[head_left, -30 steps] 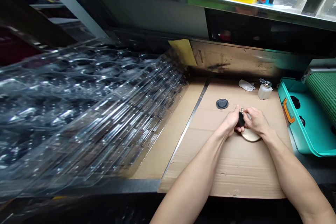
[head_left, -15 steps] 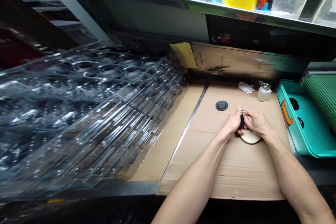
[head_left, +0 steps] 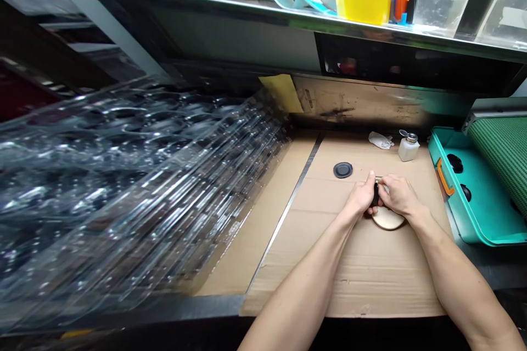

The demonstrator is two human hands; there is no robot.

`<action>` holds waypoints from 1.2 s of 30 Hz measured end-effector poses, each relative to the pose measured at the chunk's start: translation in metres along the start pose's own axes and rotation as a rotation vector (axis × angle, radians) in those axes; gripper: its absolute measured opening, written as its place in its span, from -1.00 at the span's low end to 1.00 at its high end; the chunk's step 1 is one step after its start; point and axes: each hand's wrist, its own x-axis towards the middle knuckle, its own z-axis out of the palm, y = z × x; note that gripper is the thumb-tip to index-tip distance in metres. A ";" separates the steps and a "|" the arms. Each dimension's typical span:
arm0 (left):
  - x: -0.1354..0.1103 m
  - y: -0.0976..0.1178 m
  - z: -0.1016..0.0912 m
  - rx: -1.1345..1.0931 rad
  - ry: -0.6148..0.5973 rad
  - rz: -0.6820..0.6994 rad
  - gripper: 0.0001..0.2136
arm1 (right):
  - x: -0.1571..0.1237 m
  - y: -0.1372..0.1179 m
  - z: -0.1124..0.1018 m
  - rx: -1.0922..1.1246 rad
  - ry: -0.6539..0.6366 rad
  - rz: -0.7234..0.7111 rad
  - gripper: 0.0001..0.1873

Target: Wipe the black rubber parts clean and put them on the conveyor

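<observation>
My left hand (head_left: pixel 361 196) and my right hand (head_left: pixel 396 195) meet over the cardboard sheet (head_left: pixel 370 263) and both pinch a small black part (head_left: pixel 375 195) between them. A thin bit of metal shows at the top of that part. Directly under my hands lies a round beige disc (head_left: pixel 387 220), partly hidden by my right hand. A flat black round cap (head_left: pixel 342 170) lies on the cardboard a little beyond my left hand.
A tall slanted stack of clear plastic blister trays (head_left: pixel 123 186) fills the left. At the back stand a small white dispenser bottle (head_left: pixel 408 147) and a crumpled white wipe (head_left: pixel 379 141). A teal bin (head_left: pixel 473 192) with black parts and a green belt (head_left: pixel 504 148) are at the right.
My hands stay together on the small black part. Only the view has drifted slightly; nothing has been picked up or set down.
</observation>
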 end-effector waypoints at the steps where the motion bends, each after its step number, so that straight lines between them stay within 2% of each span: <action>1: 0.001 -0.001 0.000 -0.005 0.004 0.004 -0.27 | 0.000 -0.001 0.001 0.006 0.016 0.001 -0.80; 8: -0.002 -0.003 0.001 -0.057 -0.018 -0.005 -0.26 | 0.001 0.005 0.004 0.091 0.011 0.002 -0.82; 12: 0.000 0.005 -0.012 -0.332 -0.066 -0.091 -0.31 | -0.001 0.019 -0.007 0.312 0.183 -0.038 -0.79; 17: 0.007 0.016 -0.042 -0.773 0.065 -0.213 -0.33 | -0.004 0.047 -0.016 0.315 0.083 -0.008 -0.80; 19: 0.008 0.019 -0.048 -0.865 0.065 -0.237 -0.33 | -0.003 0.054 -0.013 0.302 0.051 0.029 -0.79; 24: 0.005 0.022 -0.045 -0.918 0.068 -0.259 -0.36 | 0.000 0.058 0.000 0.230 0.066 0.047 -0.78; 30: 0.007 0.020 -0.043 -0.891 0.013 -0.258 -0.39 | 0.000 0.066 0.006 0.151 0.086 0.098 -0.77; 32: 0.008 0.018 -0.039 -0.820 0.008 -0.187 -0.43 | 0.000 0.068 0.006 0.145 0.091 0.108 -0.77; 33: 0.007 0.016 -0.036 -0.751 0.043 -0.105 -0.48 | 0.000 0.068 0.006 0.138 0.105 0.115 -0.77; 35: 0.003 0.013 -0.029 -0.523 0.191 0.148 -0.57 | 0.000 0.068 0.006 0.117 0.137 0.130 -0.77; 36: 0.001 0.012 -0.025 -0.376 0.278 0.290 -0.52 | 0.000 0.068 0.006 0.108 0.146 0.136 -0.77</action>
